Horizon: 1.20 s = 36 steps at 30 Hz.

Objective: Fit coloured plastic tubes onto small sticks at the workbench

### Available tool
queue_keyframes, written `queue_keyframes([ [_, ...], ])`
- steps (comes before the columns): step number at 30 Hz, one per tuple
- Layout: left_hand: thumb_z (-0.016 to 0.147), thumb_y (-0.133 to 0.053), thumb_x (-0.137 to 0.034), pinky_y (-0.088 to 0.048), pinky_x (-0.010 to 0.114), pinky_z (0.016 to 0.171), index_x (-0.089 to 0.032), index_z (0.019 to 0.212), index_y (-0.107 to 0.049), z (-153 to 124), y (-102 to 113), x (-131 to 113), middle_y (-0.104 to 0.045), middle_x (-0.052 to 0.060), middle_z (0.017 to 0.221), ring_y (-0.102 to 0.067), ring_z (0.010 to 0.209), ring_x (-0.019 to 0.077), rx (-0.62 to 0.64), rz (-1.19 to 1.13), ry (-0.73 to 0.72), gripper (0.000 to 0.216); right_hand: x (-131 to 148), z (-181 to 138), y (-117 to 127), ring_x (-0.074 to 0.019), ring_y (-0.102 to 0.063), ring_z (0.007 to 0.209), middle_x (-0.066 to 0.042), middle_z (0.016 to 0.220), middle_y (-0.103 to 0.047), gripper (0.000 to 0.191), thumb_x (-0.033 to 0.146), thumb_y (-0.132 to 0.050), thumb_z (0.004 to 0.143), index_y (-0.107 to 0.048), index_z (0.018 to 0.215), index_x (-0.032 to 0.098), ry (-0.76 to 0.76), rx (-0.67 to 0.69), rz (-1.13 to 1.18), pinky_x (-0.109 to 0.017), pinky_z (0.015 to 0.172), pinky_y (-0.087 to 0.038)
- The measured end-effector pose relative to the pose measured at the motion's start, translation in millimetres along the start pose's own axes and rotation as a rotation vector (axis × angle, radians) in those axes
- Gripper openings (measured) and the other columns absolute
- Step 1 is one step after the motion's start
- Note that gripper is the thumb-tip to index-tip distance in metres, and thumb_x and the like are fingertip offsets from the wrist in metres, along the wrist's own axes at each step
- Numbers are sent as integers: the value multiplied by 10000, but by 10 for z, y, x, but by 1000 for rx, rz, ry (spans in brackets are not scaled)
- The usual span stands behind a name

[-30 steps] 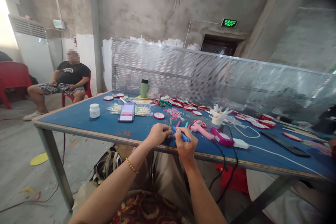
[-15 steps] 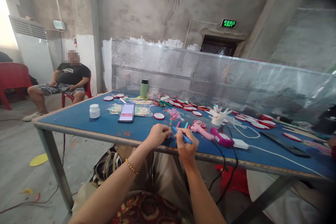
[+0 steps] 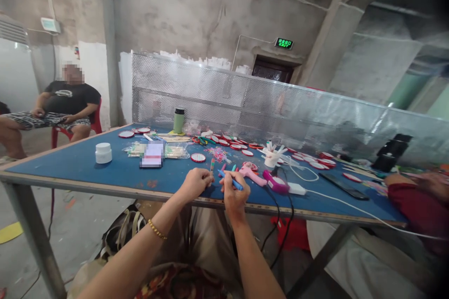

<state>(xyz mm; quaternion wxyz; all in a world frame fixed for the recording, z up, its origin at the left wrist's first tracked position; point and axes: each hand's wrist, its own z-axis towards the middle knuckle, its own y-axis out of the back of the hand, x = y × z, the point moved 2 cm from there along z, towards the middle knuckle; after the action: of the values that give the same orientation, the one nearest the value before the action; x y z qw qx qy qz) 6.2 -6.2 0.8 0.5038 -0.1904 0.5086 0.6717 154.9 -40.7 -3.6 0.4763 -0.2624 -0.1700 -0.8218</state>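
Observation:
My left hand (image 3: 196, 183) pinches a small wooden stick (image 3: 212, 166) with coloured bands near its top, held upright above the table's front edge. My right hand (image 3: 236, 194) grips a blue marker (image 3: 232, 181) like a pen, its tip pointing left towards the stick, a short way apart from it. More coloured markers (image 3: 234, 167) lie just behind my right hand. Next to them rests a pink glue gun (image 3: 253, 176). A round red-rimmed piece (image 3: 198, 158) with a white face lies behind my left hand, near a pile of small colourful bands (image 3: 218, 153).
On the blue table (image 3: 122, 179) stand a white jar (image 3: 103, 153), a green bottle (image 3: 178, 121) and a white cup of pens (image 3: 271, 158). A phone (image 3: 152, 155), a purple plug block (image 3: 276, 182) with cables and a black phone (image 3: 343, 186) lie around. A co-worker's sleeve (image 3: 417, 205) is at right.
The view has turned right, so the table's things sit further left and a co-worker's arm shows at right. Both hands keep hold of the stick and marker; the marker's tip looks slightly further from the stick.

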Motion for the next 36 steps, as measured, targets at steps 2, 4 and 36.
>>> queue_keyframes([
  [2,818,-497,-302,-332,214,554,-146,668,-661,10,-7,11,-585,-2,565,-486,553,116,5,-9,3,272,-1,1,1,-116,-591,481,6,630,-671,289,393,-535,957,-674,826,176,1,9,-12,-221,510,-490],
  [4,816,-491,-294,-333,211,548,-146,680,-669,21,-11,14,-593,0,573,-491,552,115,7,-14,9,268,5,6,4,-114,-584,471,11,617,-666,287,387,-536,957,-664,805,179,4,14,-18,-218,504,-488],
  [36,821,-535,-280,-361,201,574,-144,612,-633,19,-1,-30,-560,-19,533,-510,535,101,-1,-28,30,268,27,26,-10,-149,-662,595,-17,698,-710,226,330,-532,955,-672,830,203,188,163,-144,-248,564,-513],
])
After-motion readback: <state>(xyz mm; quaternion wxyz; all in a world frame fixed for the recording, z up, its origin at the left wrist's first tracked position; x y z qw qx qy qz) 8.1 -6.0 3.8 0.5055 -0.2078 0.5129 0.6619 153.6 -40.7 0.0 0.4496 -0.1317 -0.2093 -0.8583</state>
